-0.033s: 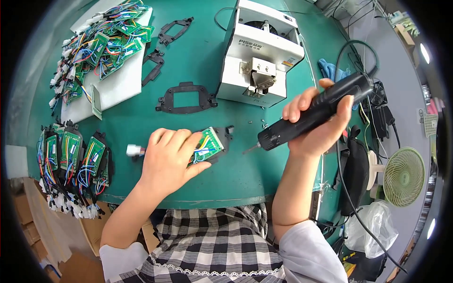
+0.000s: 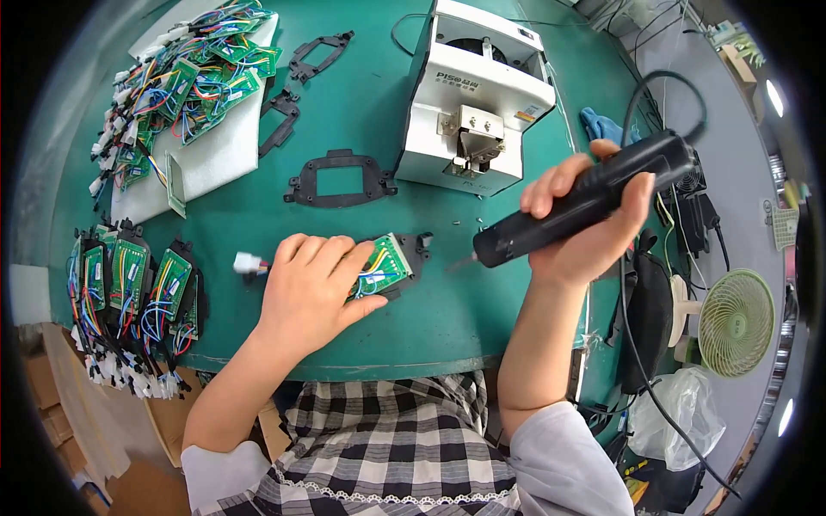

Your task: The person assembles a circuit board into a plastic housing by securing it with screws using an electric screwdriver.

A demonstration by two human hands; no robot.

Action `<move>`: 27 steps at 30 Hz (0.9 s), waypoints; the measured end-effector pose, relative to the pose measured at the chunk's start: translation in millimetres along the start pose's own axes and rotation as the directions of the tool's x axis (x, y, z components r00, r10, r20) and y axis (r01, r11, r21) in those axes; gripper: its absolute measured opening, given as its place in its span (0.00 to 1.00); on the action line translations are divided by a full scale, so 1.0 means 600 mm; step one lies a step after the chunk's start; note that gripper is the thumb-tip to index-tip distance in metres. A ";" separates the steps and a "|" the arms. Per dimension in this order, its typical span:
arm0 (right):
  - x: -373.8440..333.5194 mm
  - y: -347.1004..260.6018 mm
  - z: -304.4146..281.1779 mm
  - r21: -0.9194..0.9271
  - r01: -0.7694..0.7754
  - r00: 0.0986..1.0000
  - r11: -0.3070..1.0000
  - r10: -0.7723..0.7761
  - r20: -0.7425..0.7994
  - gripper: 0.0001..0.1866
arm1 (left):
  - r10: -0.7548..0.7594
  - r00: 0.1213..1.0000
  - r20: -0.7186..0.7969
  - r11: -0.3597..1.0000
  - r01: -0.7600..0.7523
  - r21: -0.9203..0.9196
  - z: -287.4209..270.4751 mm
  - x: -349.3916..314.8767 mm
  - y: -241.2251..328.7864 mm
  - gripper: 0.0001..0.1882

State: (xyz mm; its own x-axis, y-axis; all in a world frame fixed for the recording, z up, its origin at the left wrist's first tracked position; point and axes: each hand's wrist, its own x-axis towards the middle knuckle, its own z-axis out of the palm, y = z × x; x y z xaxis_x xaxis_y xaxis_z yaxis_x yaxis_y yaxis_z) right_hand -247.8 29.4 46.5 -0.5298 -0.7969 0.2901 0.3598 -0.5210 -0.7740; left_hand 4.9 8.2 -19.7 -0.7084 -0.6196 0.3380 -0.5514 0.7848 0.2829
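My left hand [image 2: 311, 288] is closed over a green circuit board [image 2: 389, 265], pressing it onto a black plastic frame [image 2: 418, 249] on the table. Coloured wires run across the board, and a white connector [image 2: 249, 263] pokes out left of the hand. Most of the frame lies hidden beneath board and fingers. In my right hand [image 2: 578, 219], a black electric screwdriver [image 2: 594, 198] is held tilted, its blurred bit pointing left toward the board but apart from it. Small loose screws [image 2: 478, 225] lie on the table behind the bit.
A white screw-feeding machine [image 2: 473, 95] stands at the back. Empty black frames [image 2: 341, 179] lie to its left. Wired boards pile on white foam [image 2: 219, 163]; several board-and-frame assemblies [image 2: 129, 267] stand at the left edge. The screwdriver's cable [image 2: 630, 335] hangs by a green fan [image 2: 736, 322].
My right hand and the screwdriver have shifted slightly right, so the bit is farther from the board. The left hand, board and frame have moved a little to the right.
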 end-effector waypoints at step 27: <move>0.030 0.001 0.085 -0.388 0.302 0.946 0.871 -0.224 0.234 0.35 | -0.174 0.956 -0.237 0.968 0.122 -0.220 -0.002 -0.004 -0.020 0.28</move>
State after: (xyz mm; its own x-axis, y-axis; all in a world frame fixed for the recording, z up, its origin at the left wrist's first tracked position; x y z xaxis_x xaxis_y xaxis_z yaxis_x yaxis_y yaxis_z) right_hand -218.1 -1.0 79.7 -0.4025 -0.7088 0.5793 -0.1450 -0.5755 -0.8048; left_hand 14.1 0.2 -22.9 -0.4768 -0.7323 0.4862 -0.5231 0.6809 0.5125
